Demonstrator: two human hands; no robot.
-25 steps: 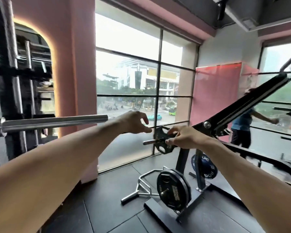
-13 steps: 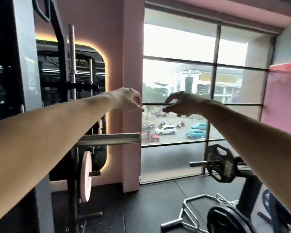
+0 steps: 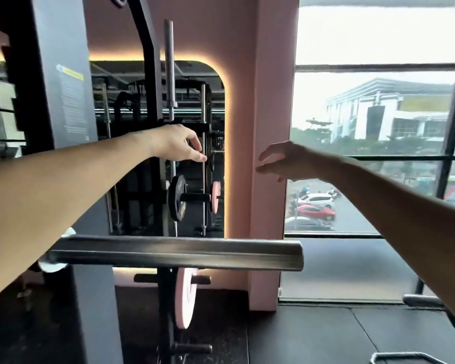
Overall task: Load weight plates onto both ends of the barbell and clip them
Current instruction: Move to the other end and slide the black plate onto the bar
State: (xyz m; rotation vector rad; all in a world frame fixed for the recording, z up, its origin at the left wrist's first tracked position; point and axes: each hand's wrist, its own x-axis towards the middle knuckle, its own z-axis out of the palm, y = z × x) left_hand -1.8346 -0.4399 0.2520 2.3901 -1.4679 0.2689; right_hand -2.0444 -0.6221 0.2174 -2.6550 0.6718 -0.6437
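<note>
The bare steel sleeve of the barbell (image 3: 179,252) runs across the lower middle, its free end pointing right, with no plate on it. Behind it a storage rack holds a small black plate (image 3: 177,198) on an upper peg and a pink plate (image 3: 185,298) on a lower peg. My left hand (image 3: 177,145) is stretched out above the black plate, fingers apart, holding nothing. My right hand (image 3: 284,162) hovers in front of the pink pillar, fingers loosely spread and empty.
A pink pillar (image 3: 268,127) stands behind the bar's end, with a large window (image 3: 378,153) to its right. A dark rack upright (image 3: 50,74) fills the left. An upright spare bar (image 3: 169,69) rises from the rack. A metal frame (image 3: 415,359) lies on the floor at lower right.
My view has swung left: the barbell sleeve and plate rack came closer and centred, the plate tree at right left the view. Both hands stay raised, and have spread further apart.
</note>
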